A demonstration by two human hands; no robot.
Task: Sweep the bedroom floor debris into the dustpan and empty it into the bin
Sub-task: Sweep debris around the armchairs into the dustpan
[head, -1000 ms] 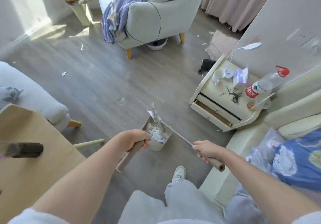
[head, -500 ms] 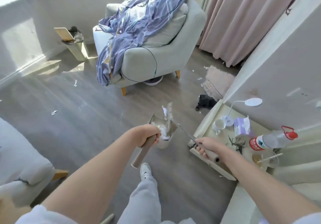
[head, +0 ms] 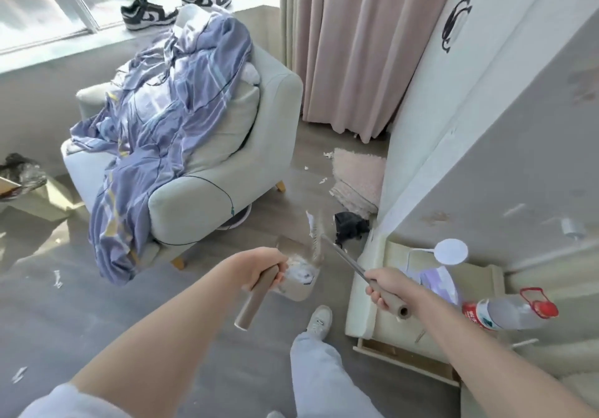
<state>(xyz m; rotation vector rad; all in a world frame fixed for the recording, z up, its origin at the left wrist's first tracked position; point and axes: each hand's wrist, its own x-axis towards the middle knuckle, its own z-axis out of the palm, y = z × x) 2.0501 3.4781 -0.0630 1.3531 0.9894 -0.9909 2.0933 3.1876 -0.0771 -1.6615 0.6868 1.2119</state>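
Between armchair (head: 207,145) and bedside surface (head: 421,317): left hand (head: 264,267) closed round the dustpan (head: 299,276) handle, pan level to keep the white debris (head: 299,273) inside (bin not clearly identifiable). Right hand (head: 385,288) clenched on the broom (head: 319,239) handle, bristles over the pan, probably pinning the load; more scraps (head: 58,278) on the floor (head: 97,304).

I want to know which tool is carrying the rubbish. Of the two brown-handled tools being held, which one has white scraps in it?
The beige dustpan held by the left hand. The thin metal-shafted brush in the right hand carries nothing.
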